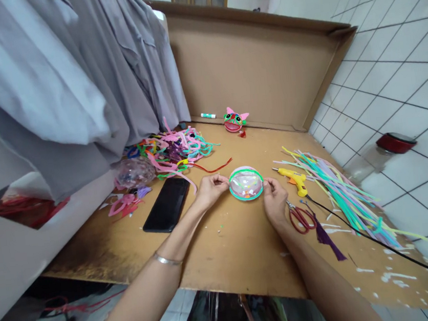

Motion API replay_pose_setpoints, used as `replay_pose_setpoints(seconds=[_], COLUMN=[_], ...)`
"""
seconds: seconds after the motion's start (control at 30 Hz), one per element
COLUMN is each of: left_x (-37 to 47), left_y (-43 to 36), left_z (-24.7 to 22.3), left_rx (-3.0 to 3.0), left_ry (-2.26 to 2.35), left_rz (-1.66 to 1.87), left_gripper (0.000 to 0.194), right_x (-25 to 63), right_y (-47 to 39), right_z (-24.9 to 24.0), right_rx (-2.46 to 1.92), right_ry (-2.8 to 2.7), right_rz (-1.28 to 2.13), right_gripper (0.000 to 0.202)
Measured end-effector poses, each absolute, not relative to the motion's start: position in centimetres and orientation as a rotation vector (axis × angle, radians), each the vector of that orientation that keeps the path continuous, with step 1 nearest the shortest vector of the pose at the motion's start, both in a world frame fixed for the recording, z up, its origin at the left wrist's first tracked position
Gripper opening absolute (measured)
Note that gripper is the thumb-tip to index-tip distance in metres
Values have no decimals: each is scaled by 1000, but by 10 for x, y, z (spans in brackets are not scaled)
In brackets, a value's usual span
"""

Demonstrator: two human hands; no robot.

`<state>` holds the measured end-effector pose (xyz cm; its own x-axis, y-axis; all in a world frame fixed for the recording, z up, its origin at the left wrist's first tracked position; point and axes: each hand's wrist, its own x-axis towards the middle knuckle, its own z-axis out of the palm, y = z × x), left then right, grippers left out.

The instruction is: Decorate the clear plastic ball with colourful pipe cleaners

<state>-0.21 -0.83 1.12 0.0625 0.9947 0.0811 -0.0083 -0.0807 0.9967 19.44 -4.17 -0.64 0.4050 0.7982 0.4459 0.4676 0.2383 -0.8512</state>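
Observation:
A clear plastic dome (246,183) edged with green pipe cleaner is held just above the table, in the middle. My left hand (213,187) pinches its left edge between thumb and fingers. At the opposite edge, my right hand (274,195) grips the rim the same way. Some orange and pale colour shows through the clear plastic. Right of my right hand lie a yellow hot glue gun (293,178) and red-handled scissors (301,218). Left of my left wrist rests a black phone (167,205).
Pastel pipe cleaners (342,197) lie along the right side, near a red-lidded jar (381,154). A tangle of coloured pipe cleaners (181,146) is at back left. A pink-eared animal head (233,120) and a marker (208,115) sit by the cardboard wall (249,63). The glue gun's cord (381,242) crosses the right.

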Motion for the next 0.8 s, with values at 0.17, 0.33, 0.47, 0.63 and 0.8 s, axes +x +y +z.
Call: replay_pose_setpoints(seconds=[0.17,0.33,0.47,0.63,0.8], left_x=[2,3,3,3,2], left_y=[-9,-11,-11,-10,-12], left_z=[10,8,6,4,7], left_rx=[1324,1444,1486,1452,1455], left_ry=[1131,1177,1178,1145,1121], left_rz=[1245,1263,1304,1322,1301], left_gripper=[7,4,5,6,7], right_x=[194,194,193,193,194], right_y=[-43,-44,-45,-42,-38], right_z=[-4,-1,2,4,-1], right_rx=[-1379,-1343,-1315,-1286,-1256], right_ry=[-1222,-1218,-1220,-1124,-1064], right_rz=[325,345,369,468,528], right_gripper=[26,24,23,23,19])
